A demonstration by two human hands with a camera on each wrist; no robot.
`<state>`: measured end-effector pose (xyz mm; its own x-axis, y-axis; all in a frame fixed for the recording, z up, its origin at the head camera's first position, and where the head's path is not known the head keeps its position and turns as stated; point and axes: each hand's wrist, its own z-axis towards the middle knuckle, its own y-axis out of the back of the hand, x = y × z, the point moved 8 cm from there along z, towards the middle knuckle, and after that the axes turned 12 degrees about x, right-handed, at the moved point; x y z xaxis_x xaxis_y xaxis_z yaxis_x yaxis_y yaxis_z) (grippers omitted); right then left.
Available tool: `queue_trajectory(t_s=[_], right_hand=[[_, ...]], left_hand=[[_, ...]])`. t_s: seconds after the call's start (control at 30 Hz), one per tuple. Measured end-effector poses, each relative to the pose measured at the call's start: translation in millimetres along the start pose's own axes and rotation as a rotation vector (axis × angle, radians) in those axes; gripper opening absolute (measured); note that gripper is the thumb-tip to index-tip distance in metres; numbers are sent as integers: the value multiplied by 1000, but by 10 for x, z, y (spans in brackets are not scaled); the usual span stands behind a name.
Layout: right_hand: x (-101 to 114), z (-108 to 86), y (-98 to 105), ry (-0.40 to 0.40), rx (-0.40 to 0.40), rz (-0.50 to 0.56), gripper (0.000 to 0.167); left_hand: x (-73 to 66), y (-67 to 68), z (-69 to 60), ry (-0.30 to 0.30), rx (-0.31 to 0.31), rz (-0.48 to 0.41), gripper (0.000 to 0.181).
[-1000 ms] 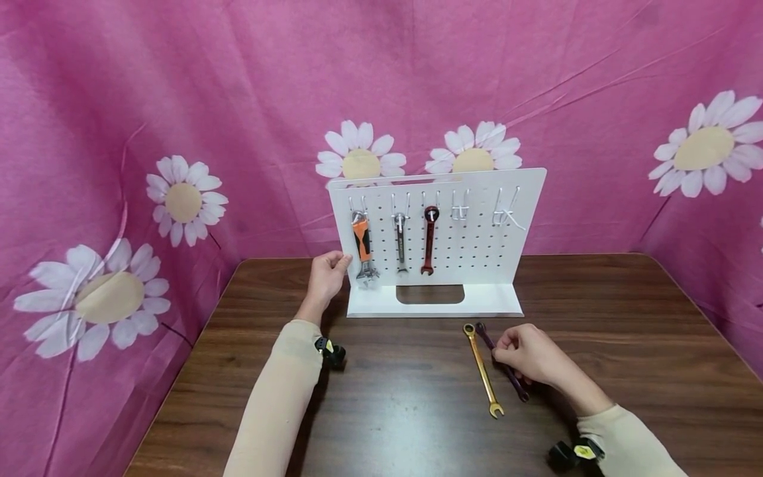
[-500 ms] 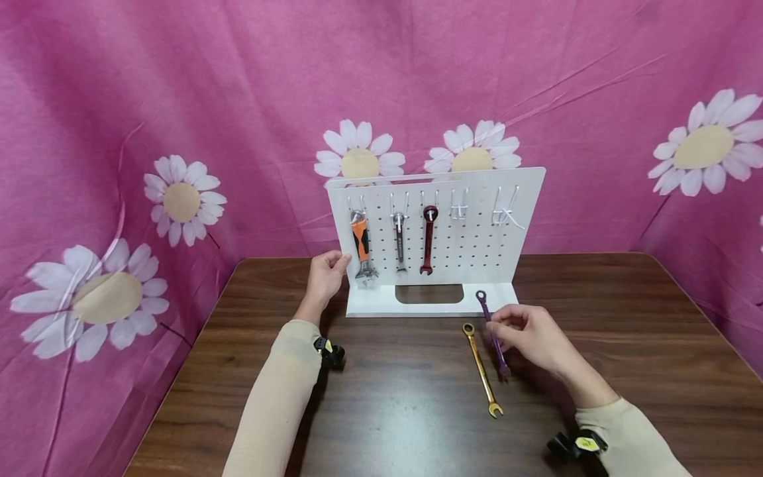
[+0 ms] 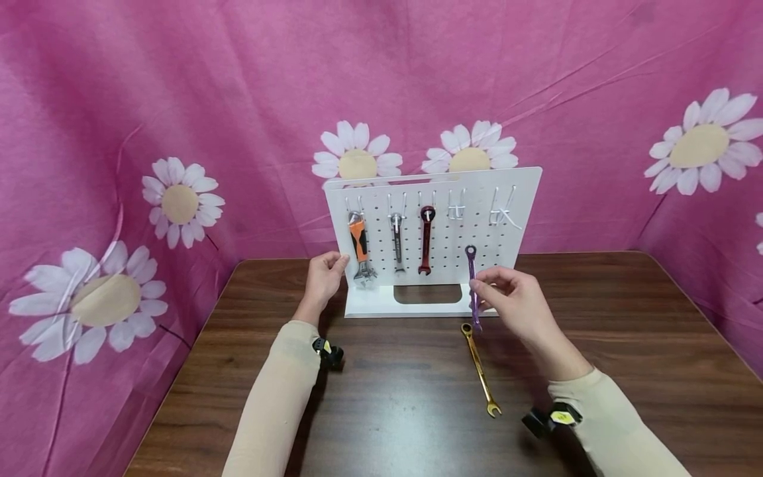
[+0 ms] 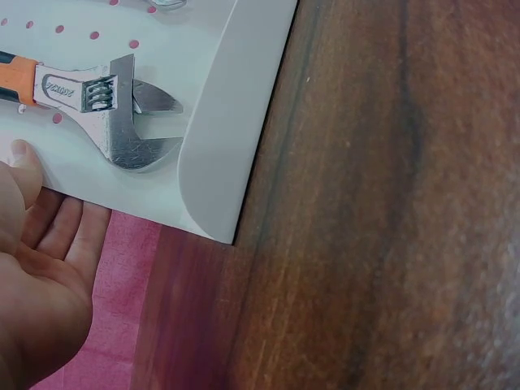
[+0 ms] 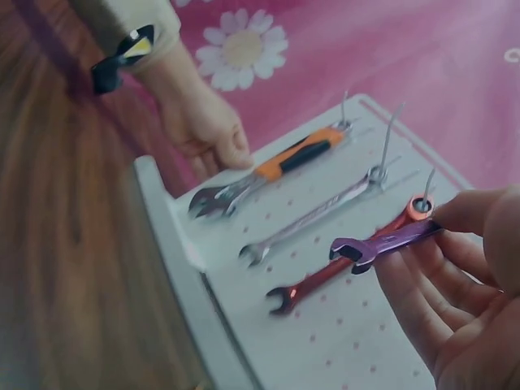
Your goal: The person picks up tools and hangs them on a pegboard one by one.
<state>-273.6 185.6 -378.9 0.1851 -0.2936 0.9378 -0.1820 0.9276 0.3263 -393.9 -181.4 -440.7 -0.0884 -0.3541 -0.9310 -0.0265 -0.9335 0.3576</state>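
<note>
My right hand (image 3: 517,299) pinches a purple wrench (image 3: 472,266) between thumb and fingers, ring end up, in front of the lower right part of a white pegboard (image 3: 451,246). In the right wrist view the open end of the purple wrench (image 5: 357,252) points away from the palm. My left hand (image 3: 323,281) grips the board's left edge; the left wrist view has the thumb in front and the other fingers partly hidden behind. On the board hang an orange-handled adjustable wrench (image 3: 359,240), a silver wrench (image 3: 398,246) and a red wrench (image 3: 426,244).
A gold wrench (image 3: 480,371) lies on the brown wooden table (image 3: 387,397), just in front of the board's base (image 3: 369,306). Two wire hooks without tools, a middle hook (image 3: 457,209) and a right hook (image 3: 501,214), stick out of the board. Behind hangs a pink flowered cloth (image 3: 268,132).
My right hand has lifted the purple wrench off the table beside the gold one and carried it forward and up to the board, turning it more upright. My left hand has stayed at the board's edge.
</note>
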Motion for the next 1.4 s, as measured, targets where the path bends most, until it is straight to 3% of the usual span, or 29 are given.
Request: queue_trajectory(t_s=[0.33,0.63,0.9,1.1,1.4], right_hand=[[218,234,-63,36,-13,153,26],[292,372,-63,35,-12,136,31],[226,464,-59,-27,-26,114,33],[138,537,-70,-55,-34,145,33],[-24,701,-59,-159,-60,214,43]], left_hand=[[-7,9,-6,1,0,-5,24],[-25,1,-11,-13,6,-15,25],[-1,4,-9,18,14,7,25],[11,5,-8,26,13,15,26],[6,-2,-21,43,24,1,26]])
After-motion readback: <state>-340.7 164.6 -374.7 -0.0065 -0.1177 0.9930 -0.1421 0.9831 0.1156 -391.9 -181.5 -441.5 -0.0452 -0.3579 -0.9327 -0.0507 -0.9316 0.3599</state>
